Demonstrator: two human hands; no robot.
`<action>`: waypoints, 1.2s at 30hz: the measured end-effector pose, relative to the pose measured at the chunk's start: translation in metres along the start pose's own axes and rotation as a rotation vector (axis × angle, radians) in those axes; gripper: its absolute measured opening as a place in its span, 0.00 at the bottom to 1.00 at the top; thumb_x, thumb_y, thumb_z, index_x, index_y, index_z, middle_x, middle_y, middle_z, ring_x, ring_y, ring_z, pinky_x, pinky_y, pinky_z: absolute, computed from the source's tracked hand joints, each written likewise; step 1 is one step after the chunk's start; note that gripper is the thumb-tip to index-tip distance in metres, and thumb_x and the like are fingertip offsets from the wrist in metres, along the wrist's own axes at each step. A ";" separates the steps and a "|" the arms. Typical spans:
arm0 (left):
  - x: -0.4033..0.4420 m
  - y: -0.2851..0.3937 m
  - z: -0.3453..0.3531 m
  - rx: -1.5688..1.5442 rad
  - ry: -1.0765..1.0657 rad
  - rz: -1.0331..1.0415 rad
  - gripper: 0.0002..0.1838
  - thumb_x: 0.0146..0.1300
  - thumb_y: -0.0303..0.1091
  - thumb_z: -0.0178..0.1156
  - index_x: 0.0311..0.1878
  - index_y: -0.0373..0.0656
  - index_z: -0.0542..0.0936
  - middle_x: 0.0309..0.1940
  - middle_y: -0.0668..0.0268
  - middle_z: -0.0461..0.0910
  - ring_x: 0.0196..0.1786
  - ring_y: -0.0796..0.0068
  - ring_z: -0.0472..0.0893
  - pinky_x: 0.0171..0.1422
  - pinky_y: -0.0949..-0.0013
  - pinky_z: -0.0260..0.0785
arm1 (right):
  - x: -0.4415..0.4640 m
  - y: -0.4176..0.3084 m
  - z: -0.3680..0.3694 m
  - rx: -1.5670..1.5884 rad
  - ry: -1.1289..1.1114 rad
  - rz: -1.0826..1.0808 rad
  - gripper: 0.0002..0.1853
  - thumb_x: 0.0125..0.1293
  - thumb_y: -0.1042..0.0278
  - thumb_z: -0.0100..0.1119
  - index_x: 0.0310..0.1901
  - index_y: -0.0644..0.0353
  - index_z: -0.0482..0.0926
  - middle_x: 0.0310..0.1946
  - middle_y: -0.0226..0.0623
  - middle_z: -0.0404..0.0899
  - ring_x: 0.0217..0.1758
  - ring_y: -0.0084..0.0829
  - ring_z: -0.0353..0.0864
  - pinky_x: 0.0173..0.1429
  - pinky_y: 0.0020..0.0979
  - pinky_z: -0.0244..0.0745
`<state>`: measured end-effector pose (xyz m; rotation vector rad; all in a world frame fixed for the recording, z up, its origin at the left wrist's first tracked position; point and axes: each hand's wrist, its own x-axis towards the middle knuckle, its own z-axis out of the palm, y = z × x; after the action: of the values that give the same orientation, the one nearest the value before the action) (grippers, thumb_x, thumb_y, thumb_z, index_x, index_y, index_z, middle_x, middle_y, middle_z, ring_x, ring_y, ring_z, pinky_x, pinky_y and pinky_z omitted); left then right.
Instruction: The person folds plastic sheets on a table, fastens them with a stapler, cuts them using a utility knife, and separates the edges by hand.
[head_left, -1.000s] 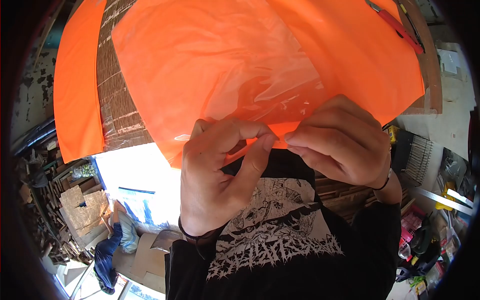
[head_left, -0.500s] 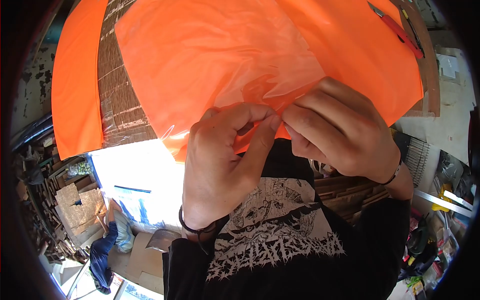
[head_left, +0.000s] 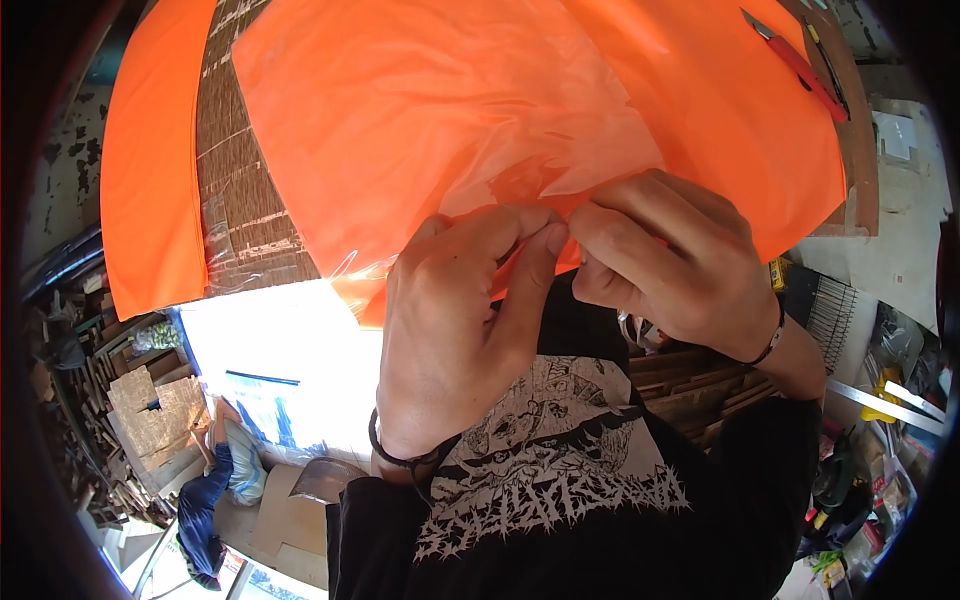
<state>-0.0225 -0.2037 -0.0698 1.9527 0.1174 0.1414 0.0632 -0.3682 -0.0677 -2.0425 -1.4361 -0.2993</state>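
Under a clear plastic sheet [head_left: 400, 120], orange fabric [head_left: 740, 130] is spread over a brown tabletop. My left hand [head_left: 460, 320] and my right hand [head_left: 680, 260] meet at the near edge of the plastic and fabric, fingertips almost touching. Both hands are pinched on that edge, thumb against finger; the exact layers between the fingertips are hidden. Wrinkles in the plastic run away from the pinch. A red-handled cutter [head_left: 800, 70] lies on the fabric at the upper right.
A second orange piece [head_left: 155, 150] lies at the table's left. Beside the cutter is a thin dark tool [head_left: 825, 60]. Wood scraps [head_left: 95, 400] are piled at the lower left, near another person [head_left: 205, 510]. Assorted items and a metal strip [head_left: 885, 405] are at the right.
Both hands have moved slightly up from their position a second ago and stay pinched close together. The plastic's near edge has shifted with them. The view has tilted slightly.
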 end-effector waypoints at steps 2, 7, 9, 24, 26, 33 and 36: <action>0.001 0.001 0.000 0.054 -0.008 -0.013 0.02 0.61 0.23 0.61 0.36 0.36 0.82 0.23 0.60 0.80 0.22 0.62 0.70 0.35 0.65 0.61 | -0.001 -0.002 0.000 -0.034 -0.012 0.017 0.13 0.45 0.74 0.67 0.34 0.61 0.76 0.30 0.30 0.74 0.25 0.27 0.75 0.26 0.27 0.72; 0.003 0.002 -0.001 0.072 -0.017 0.008 0.02 0.61 0.23 0.61 0.36 0.37 0.82 0.24 0.60 0.81 0.21 0.61 0.69 0.35 0.65 0.61 | -0.003 -0.001 0.002 -0.088 0.010 0.041 0.13 0.52 0.66 0.68 0.36 0.58 0.75 0.32 0.29 0.73 0.23 0.24 0.75 0.23 0.24 0.70; 0.002 0.002 -0.001 0.099 -0.032 0.033 0.02 0.61 0.23 0.61 0.35 0.37 0.82 0.24 0.60 0.81 0.21 0.61 0.69 0.36 0.65 0.61 | 0.000 0.000 -0.005 -0.128 0.043 0.165 0.14 0.47 0.83 0.66 0.38 0.63 0.78 0.28 0.31 0.76 0.24 0.25 0.76 0.25 0.26 0.73; 0.002 0.002 0.000 0.080 -0.029 0.020 0.02 0.60 0.24 0.62 0.33 0.38 0.82 0.22 0.59 0.80 0.20 0.62 0.72 0.36 0.67 0.59 | 0.005 0.006 -0.025 0.155 -0.161 0.071 0.13 0.47 0.83 0.69 0.37 0.63 0.81 0.33 0.34 0.80 0.31 0.33 0.80 0.32 0.30 0.76; 0.003 0.003 -0.001 0.120 -0.044 0.033 0.02 0.60 0.24 0.62 0.33 0.38 0.82 0.22 0.59 0.80 0.21 0.61 0.71 0.36 0.66 0.59 | 0.006 0.004 -0.025 0.107 -0.188 0.055 0.13 0.46 0.83 0.69 0.36 0.63 0.80 0.33 0.35 0.80 0.31 0.34 0.79 0.32 0.30 0.76; 0.005 0.002 -0.001 0.117 -0.014 0.053 0.02 0.60 0.24 0.61 0.32 0.39 0.81 0.19 0.58 0.78 0.19 0.58 0.71 0.34 0.64 0.60 | 0.014 0.003 -0.023 -0.037 -0.252 -0.048 0.13 0.43 0.80 0.67 0.34 0.67 0.77 0.31 0.36 0.76 0.30 0.35 0.77 0.31 0.31 0.75; 0.004 0.002 -0.001 0.158 -0.017 0.056 0.02 0.61 0.24 0.60 0.32 0.39 0.81 0.18 0.58 0.77 0.19 0.56 0.73 0.34 0.62 0.61 | 0.014 0.005 -0.023 -0.077 -0.269 -0.087 0.13 0.44 0.76 0.66 0.35 0.68 0.77 0.31 0.36 0.75 0.30 0.35 0.77 0.31 0.31 0.75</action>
<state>-0.0182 -0.2027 -0.0676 2.1155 0.0647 0.1559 0.0774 -0.3721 -0.0442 -2.1487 -1.7014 -0.1196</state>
